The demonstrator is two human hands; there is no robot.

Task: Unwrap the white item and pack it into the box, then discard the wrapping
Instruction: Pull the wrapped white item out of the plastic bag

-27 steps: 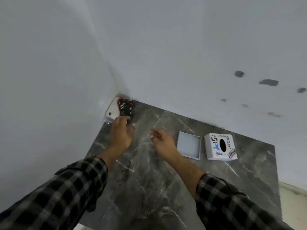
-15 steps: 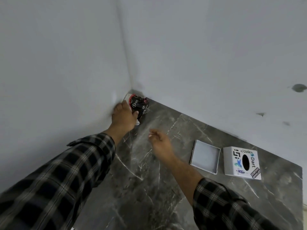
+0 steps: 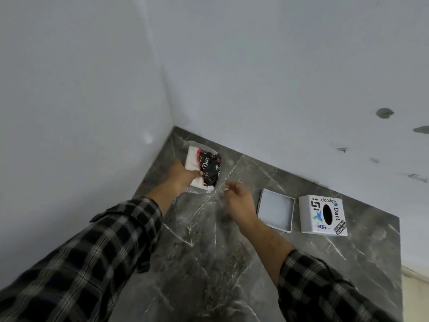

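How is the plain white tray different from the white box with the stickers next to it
The tray is shallow, open-topped, plain and empty; the sticker box is taller, closed on top apart from a dark oval hole. The tray lies nearer the right hand; the box sits further right. Both are white, squarish and rest on the marble counter.

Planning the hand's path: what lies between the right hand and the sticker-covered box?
In the head view, the open white tray lies between the right hand and the sticker-covered box.
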